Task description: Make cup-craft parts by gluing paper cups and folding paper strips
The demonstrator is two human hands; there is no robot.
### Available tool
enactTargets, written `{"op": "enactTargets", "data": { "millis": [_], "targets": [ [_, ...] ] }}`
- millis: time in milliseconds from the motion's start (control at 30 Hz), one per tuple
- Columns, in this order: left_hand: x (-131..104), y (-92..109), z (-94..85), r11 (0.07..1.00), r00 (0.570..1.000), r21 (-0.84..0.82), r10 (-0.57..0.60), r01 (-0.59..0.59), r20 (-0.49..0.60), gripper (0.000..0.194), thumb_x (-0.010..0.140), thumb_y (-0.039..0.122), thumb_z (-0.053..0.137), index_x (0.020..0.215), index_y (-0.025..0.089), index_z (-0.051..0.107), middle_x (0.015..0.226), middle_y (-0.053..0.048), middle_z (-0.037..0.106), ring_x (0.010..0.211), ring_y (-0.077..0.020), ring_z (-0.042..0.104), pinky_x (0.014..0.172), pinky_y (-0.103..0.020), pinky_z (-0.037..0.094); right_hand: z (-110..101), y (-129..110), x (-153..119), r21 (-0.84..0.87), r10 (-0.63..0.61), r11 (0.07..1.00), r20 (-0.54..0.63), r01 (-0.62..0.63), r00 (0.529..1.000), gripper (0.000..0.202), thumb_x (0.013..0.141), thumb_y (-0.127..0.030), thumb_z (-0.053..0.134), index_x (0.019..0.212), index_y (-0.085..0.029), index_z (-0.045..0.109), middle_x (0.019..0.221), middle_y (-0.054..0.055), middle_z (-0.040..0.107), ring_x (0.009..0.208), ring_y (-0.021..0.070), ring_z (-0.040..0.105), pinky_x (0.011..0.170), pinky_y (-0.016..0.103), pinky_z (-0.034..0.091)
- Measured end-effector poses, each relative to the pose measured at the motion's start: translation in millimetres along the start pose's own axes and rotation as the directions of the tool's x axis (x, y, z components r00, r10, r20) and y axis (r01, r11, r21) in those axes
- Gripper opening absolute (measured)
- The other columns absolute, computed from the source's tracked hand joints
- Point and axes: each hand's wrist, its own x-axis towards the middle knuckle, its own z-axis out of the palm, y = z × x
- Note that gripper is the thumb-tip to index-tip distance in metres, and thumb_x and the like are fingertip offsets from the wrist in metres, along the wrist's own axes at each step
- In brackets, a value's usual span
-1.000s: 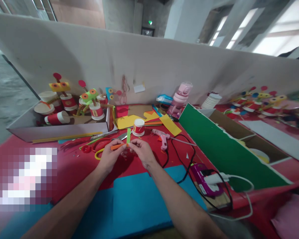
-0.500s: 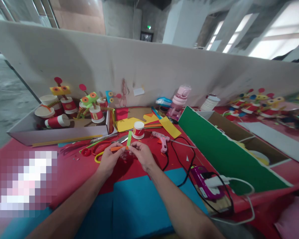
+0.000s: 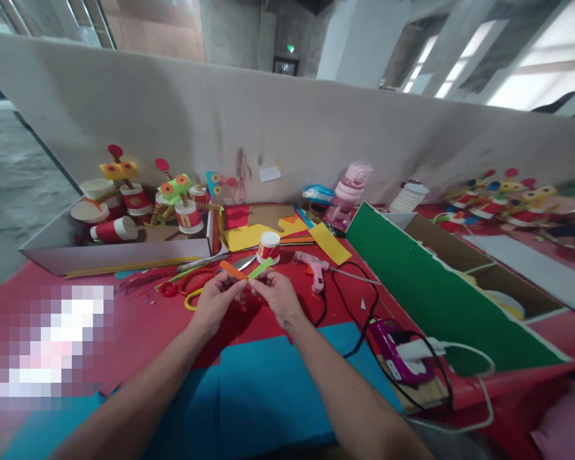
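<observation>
An orange paper strip (image 3: 232, 269) and a green paper strip (image 3: 260, 268) meet at their lower ends in a V shape. My left hand (image 3: 214, 299) pinches the orange strip near the joint. On the other side, my right hand (image 3: 276, 296) has its thumb and fingertips closed at the green strip's lower end. Just behind the hands stands a red and white paper cup (image 3: 269, 248). Scissors with a yellow handle (image 3: 191, 300) lie beside my left hand. A pink glue gun (image 3: 315, 268) rests to the right of the cup.
A white box (image 3: 119, 257) with cup figures stands at the left. Yellow paper (image 3: 250, 237) lies behind the cup. At the right are a green-sided box (image 3: 421, 281), a purple power strip (image 3: 397, 351) and black cables. Blue sheets (image 3: 268, 383) lie under my forearms.
The green strip has swung from nearly upright to leaning right, and the orange strip now slants up to the left. Both hands remain close together. The view has shifted slightly.
</observation>
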Motion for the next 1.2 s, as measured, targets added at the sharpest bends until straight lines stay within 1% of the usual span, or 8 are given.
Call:
{"op": "enactTargets", "data": {
  "millis": [100, 233, 433, 633, 733, 900, 1067, 1200],
  "targets": [
    [0.4, 0.2, -0.1, 1.000, 1.000, 0.007, 0.018, -0.018, 0.006, 0.022, 0.074, 0.035, 0.069, 0.076, 0.015, 0.060, 0.063, 0.001, 0.058, 0.056, -0.0110, 0.053, 0.054, -0.023, 0.047, 0.6, 0.4, -0.3, 0.000, -0.022, 1.000, -0.003, 0.022, 1.000, 0.025, 0.062, -0.036, 0.074, 0.072, -0.016, 0.061, 0.063, -0.001, 0.062, 0.059, 0.0115, 0.055, 0.061, 0.025, 0.045],
    [2.0, -0.3, -1.8, 1.000, 1.000, 0.027, 0.011, -0.011, 0.009, 0.023, 0.074, 0.036, 0.070, 0.073, 0.014, 0.061, 0.060, 0.001, 0.059, 0.053, -0.0105, 0.052, 0.054, -0.023, 0.045, -1.3, 0.6, 0.2, -0.034, -0.003, 0.999, 0.056, 0.005, 0.998, 0.021, 0.064, -0.035, 0.072, 0.072, -0.016, 0.065, 0.062, -0.001, 0.063, 0.058, 0.0117, 0.055, 0.059, 0.025, 0.044],
    [2.3, -2.6, -2.2, 0.999, 0.999, -0.029, -0.023, 0.024, 0.040, 0.022, 0.073, 0.035, 0.071, 0.076, 0.016, 0.060, 0.059, 0.002, 0.058, 0.052, -0.0101, 0.052, 0.054, -0.023, 0.045, 0.6, 2.2, 0.5, -0.004, -0.003, 1.000, -0.028, 0.002, 1.000, 0.024, 0.063, -0.036, 0.073, 0.072, -0.015, 0.065, 0.062, 0.000, 0.064, 0.058, 0.0121, 0.056, 0.059, 0.025, 0.044],
    [2.8, -2.2, -3.4, 1.000, 0.998, 0.008, -0.018, 0.017, 0.056, 0.022, 0.074, 0.036, 0.069, 0.076, 0.014, 0.063, 0.062, 0.001, 0.059, 0.052, -0.0094, 0.051, 0.054, -0.023, 0.045, 0.7, 4.1, 0.0, -0.051, 0.003, 0.999, 0.000, -0.003, 1.000, 0.023, 0.065, -0.037, 0.072, 0.068, -0.015, 0.065, 0.059, 0.000, 0.062, 0.057, 0.0123, 0.054, 0.058, 0.024, 0.042],
    [3.0, -2.3, -3.6, 0.999, 0.998, 0.026, -0.030, 0.028, 0.057, 0.023, 0.074, 0.036, 0.069, 0.071, 0.014, 0.062, 0.058, 0.001, 0.058, 0.050, -0.0092, 0.051, 0.052, -0.022, 0.043, -0.5, 6.0, 1.1, -0.042, -0.005, 0.999, 0.039, 0.007, 0.999, 0.023, 0.067, -0.037, 0.071, 0.072, -0.015, 0.067, 0.063, 0.000, 0.064, 0.059, 0.0126, 0.055, 0.059, 0.025, 0.042],
    [2.3, -3.0, -2.3, 0.997, 0.997, 0.020, -0.069, 0.068, 0.038, 0.023, 0.071, 0.036, 0.071, 0.073, 0.016, 0.061, 0.058, 0.002, 0.059, 0.050, -0.0094, 0.052, 0.053, -0.022, 0.044, 0.3, 8.2, 1.9, -0.029, -0.023, 0.999, -0.023, 0.022, 0.999, 0.022, 0.067, -0.036, 0.070, 0.069, -0.014, 0.066, 0.062, 0.000, 0.063, 0.058, 0.0125, 0.054, 0.059, 0.025, 0.042],
    [3.7, -5.6, -3.7, 0.996, 0.998, 0.073, -0.052, 0.050, 0.028, 0.023, 0.074, 0.036, 0.069, 0.070, 0.015, 0.060, 0.055, 0.002, 0.058, 0.048, -0.0085, 0.052, 0.051, -0.020, 0.042, 2.0, 4.0, -1.1, -0.029, -0.014, 0.999, 0.001, 0.014, 1.000, 0.018, 0.068, -0.034, 0.069, 0.069, -0.015, 0.066, 0.062, 0.000, 0.063, 0.058, 0.0125, 0.054, 0.060, 0.025, 0.043],
    [2.8, -5.6, -2.1, 0.997, 0.997, 0.025, -0.067, 0.067, 0.027, 0.023, 0.074, 0.036, 0.070, 0.074, 0.015, 0.059, 0.056, 0.002, 0.058, 0.049, -0.0087, 0.052, 0.052, -0.021, 0.043, 1.8, 4.0, -1.3, -0.052, -0.055, 0.997, -0.019, 0.054, 0.998, 0.017, 0.069, -0.033, 0.069, 0.069, -0.016, 0.066, 0.066, 0.001, 0.065, 0.061, 0.0142, 0.057, 0.062, 0.026, 0.045]
  ]
}}
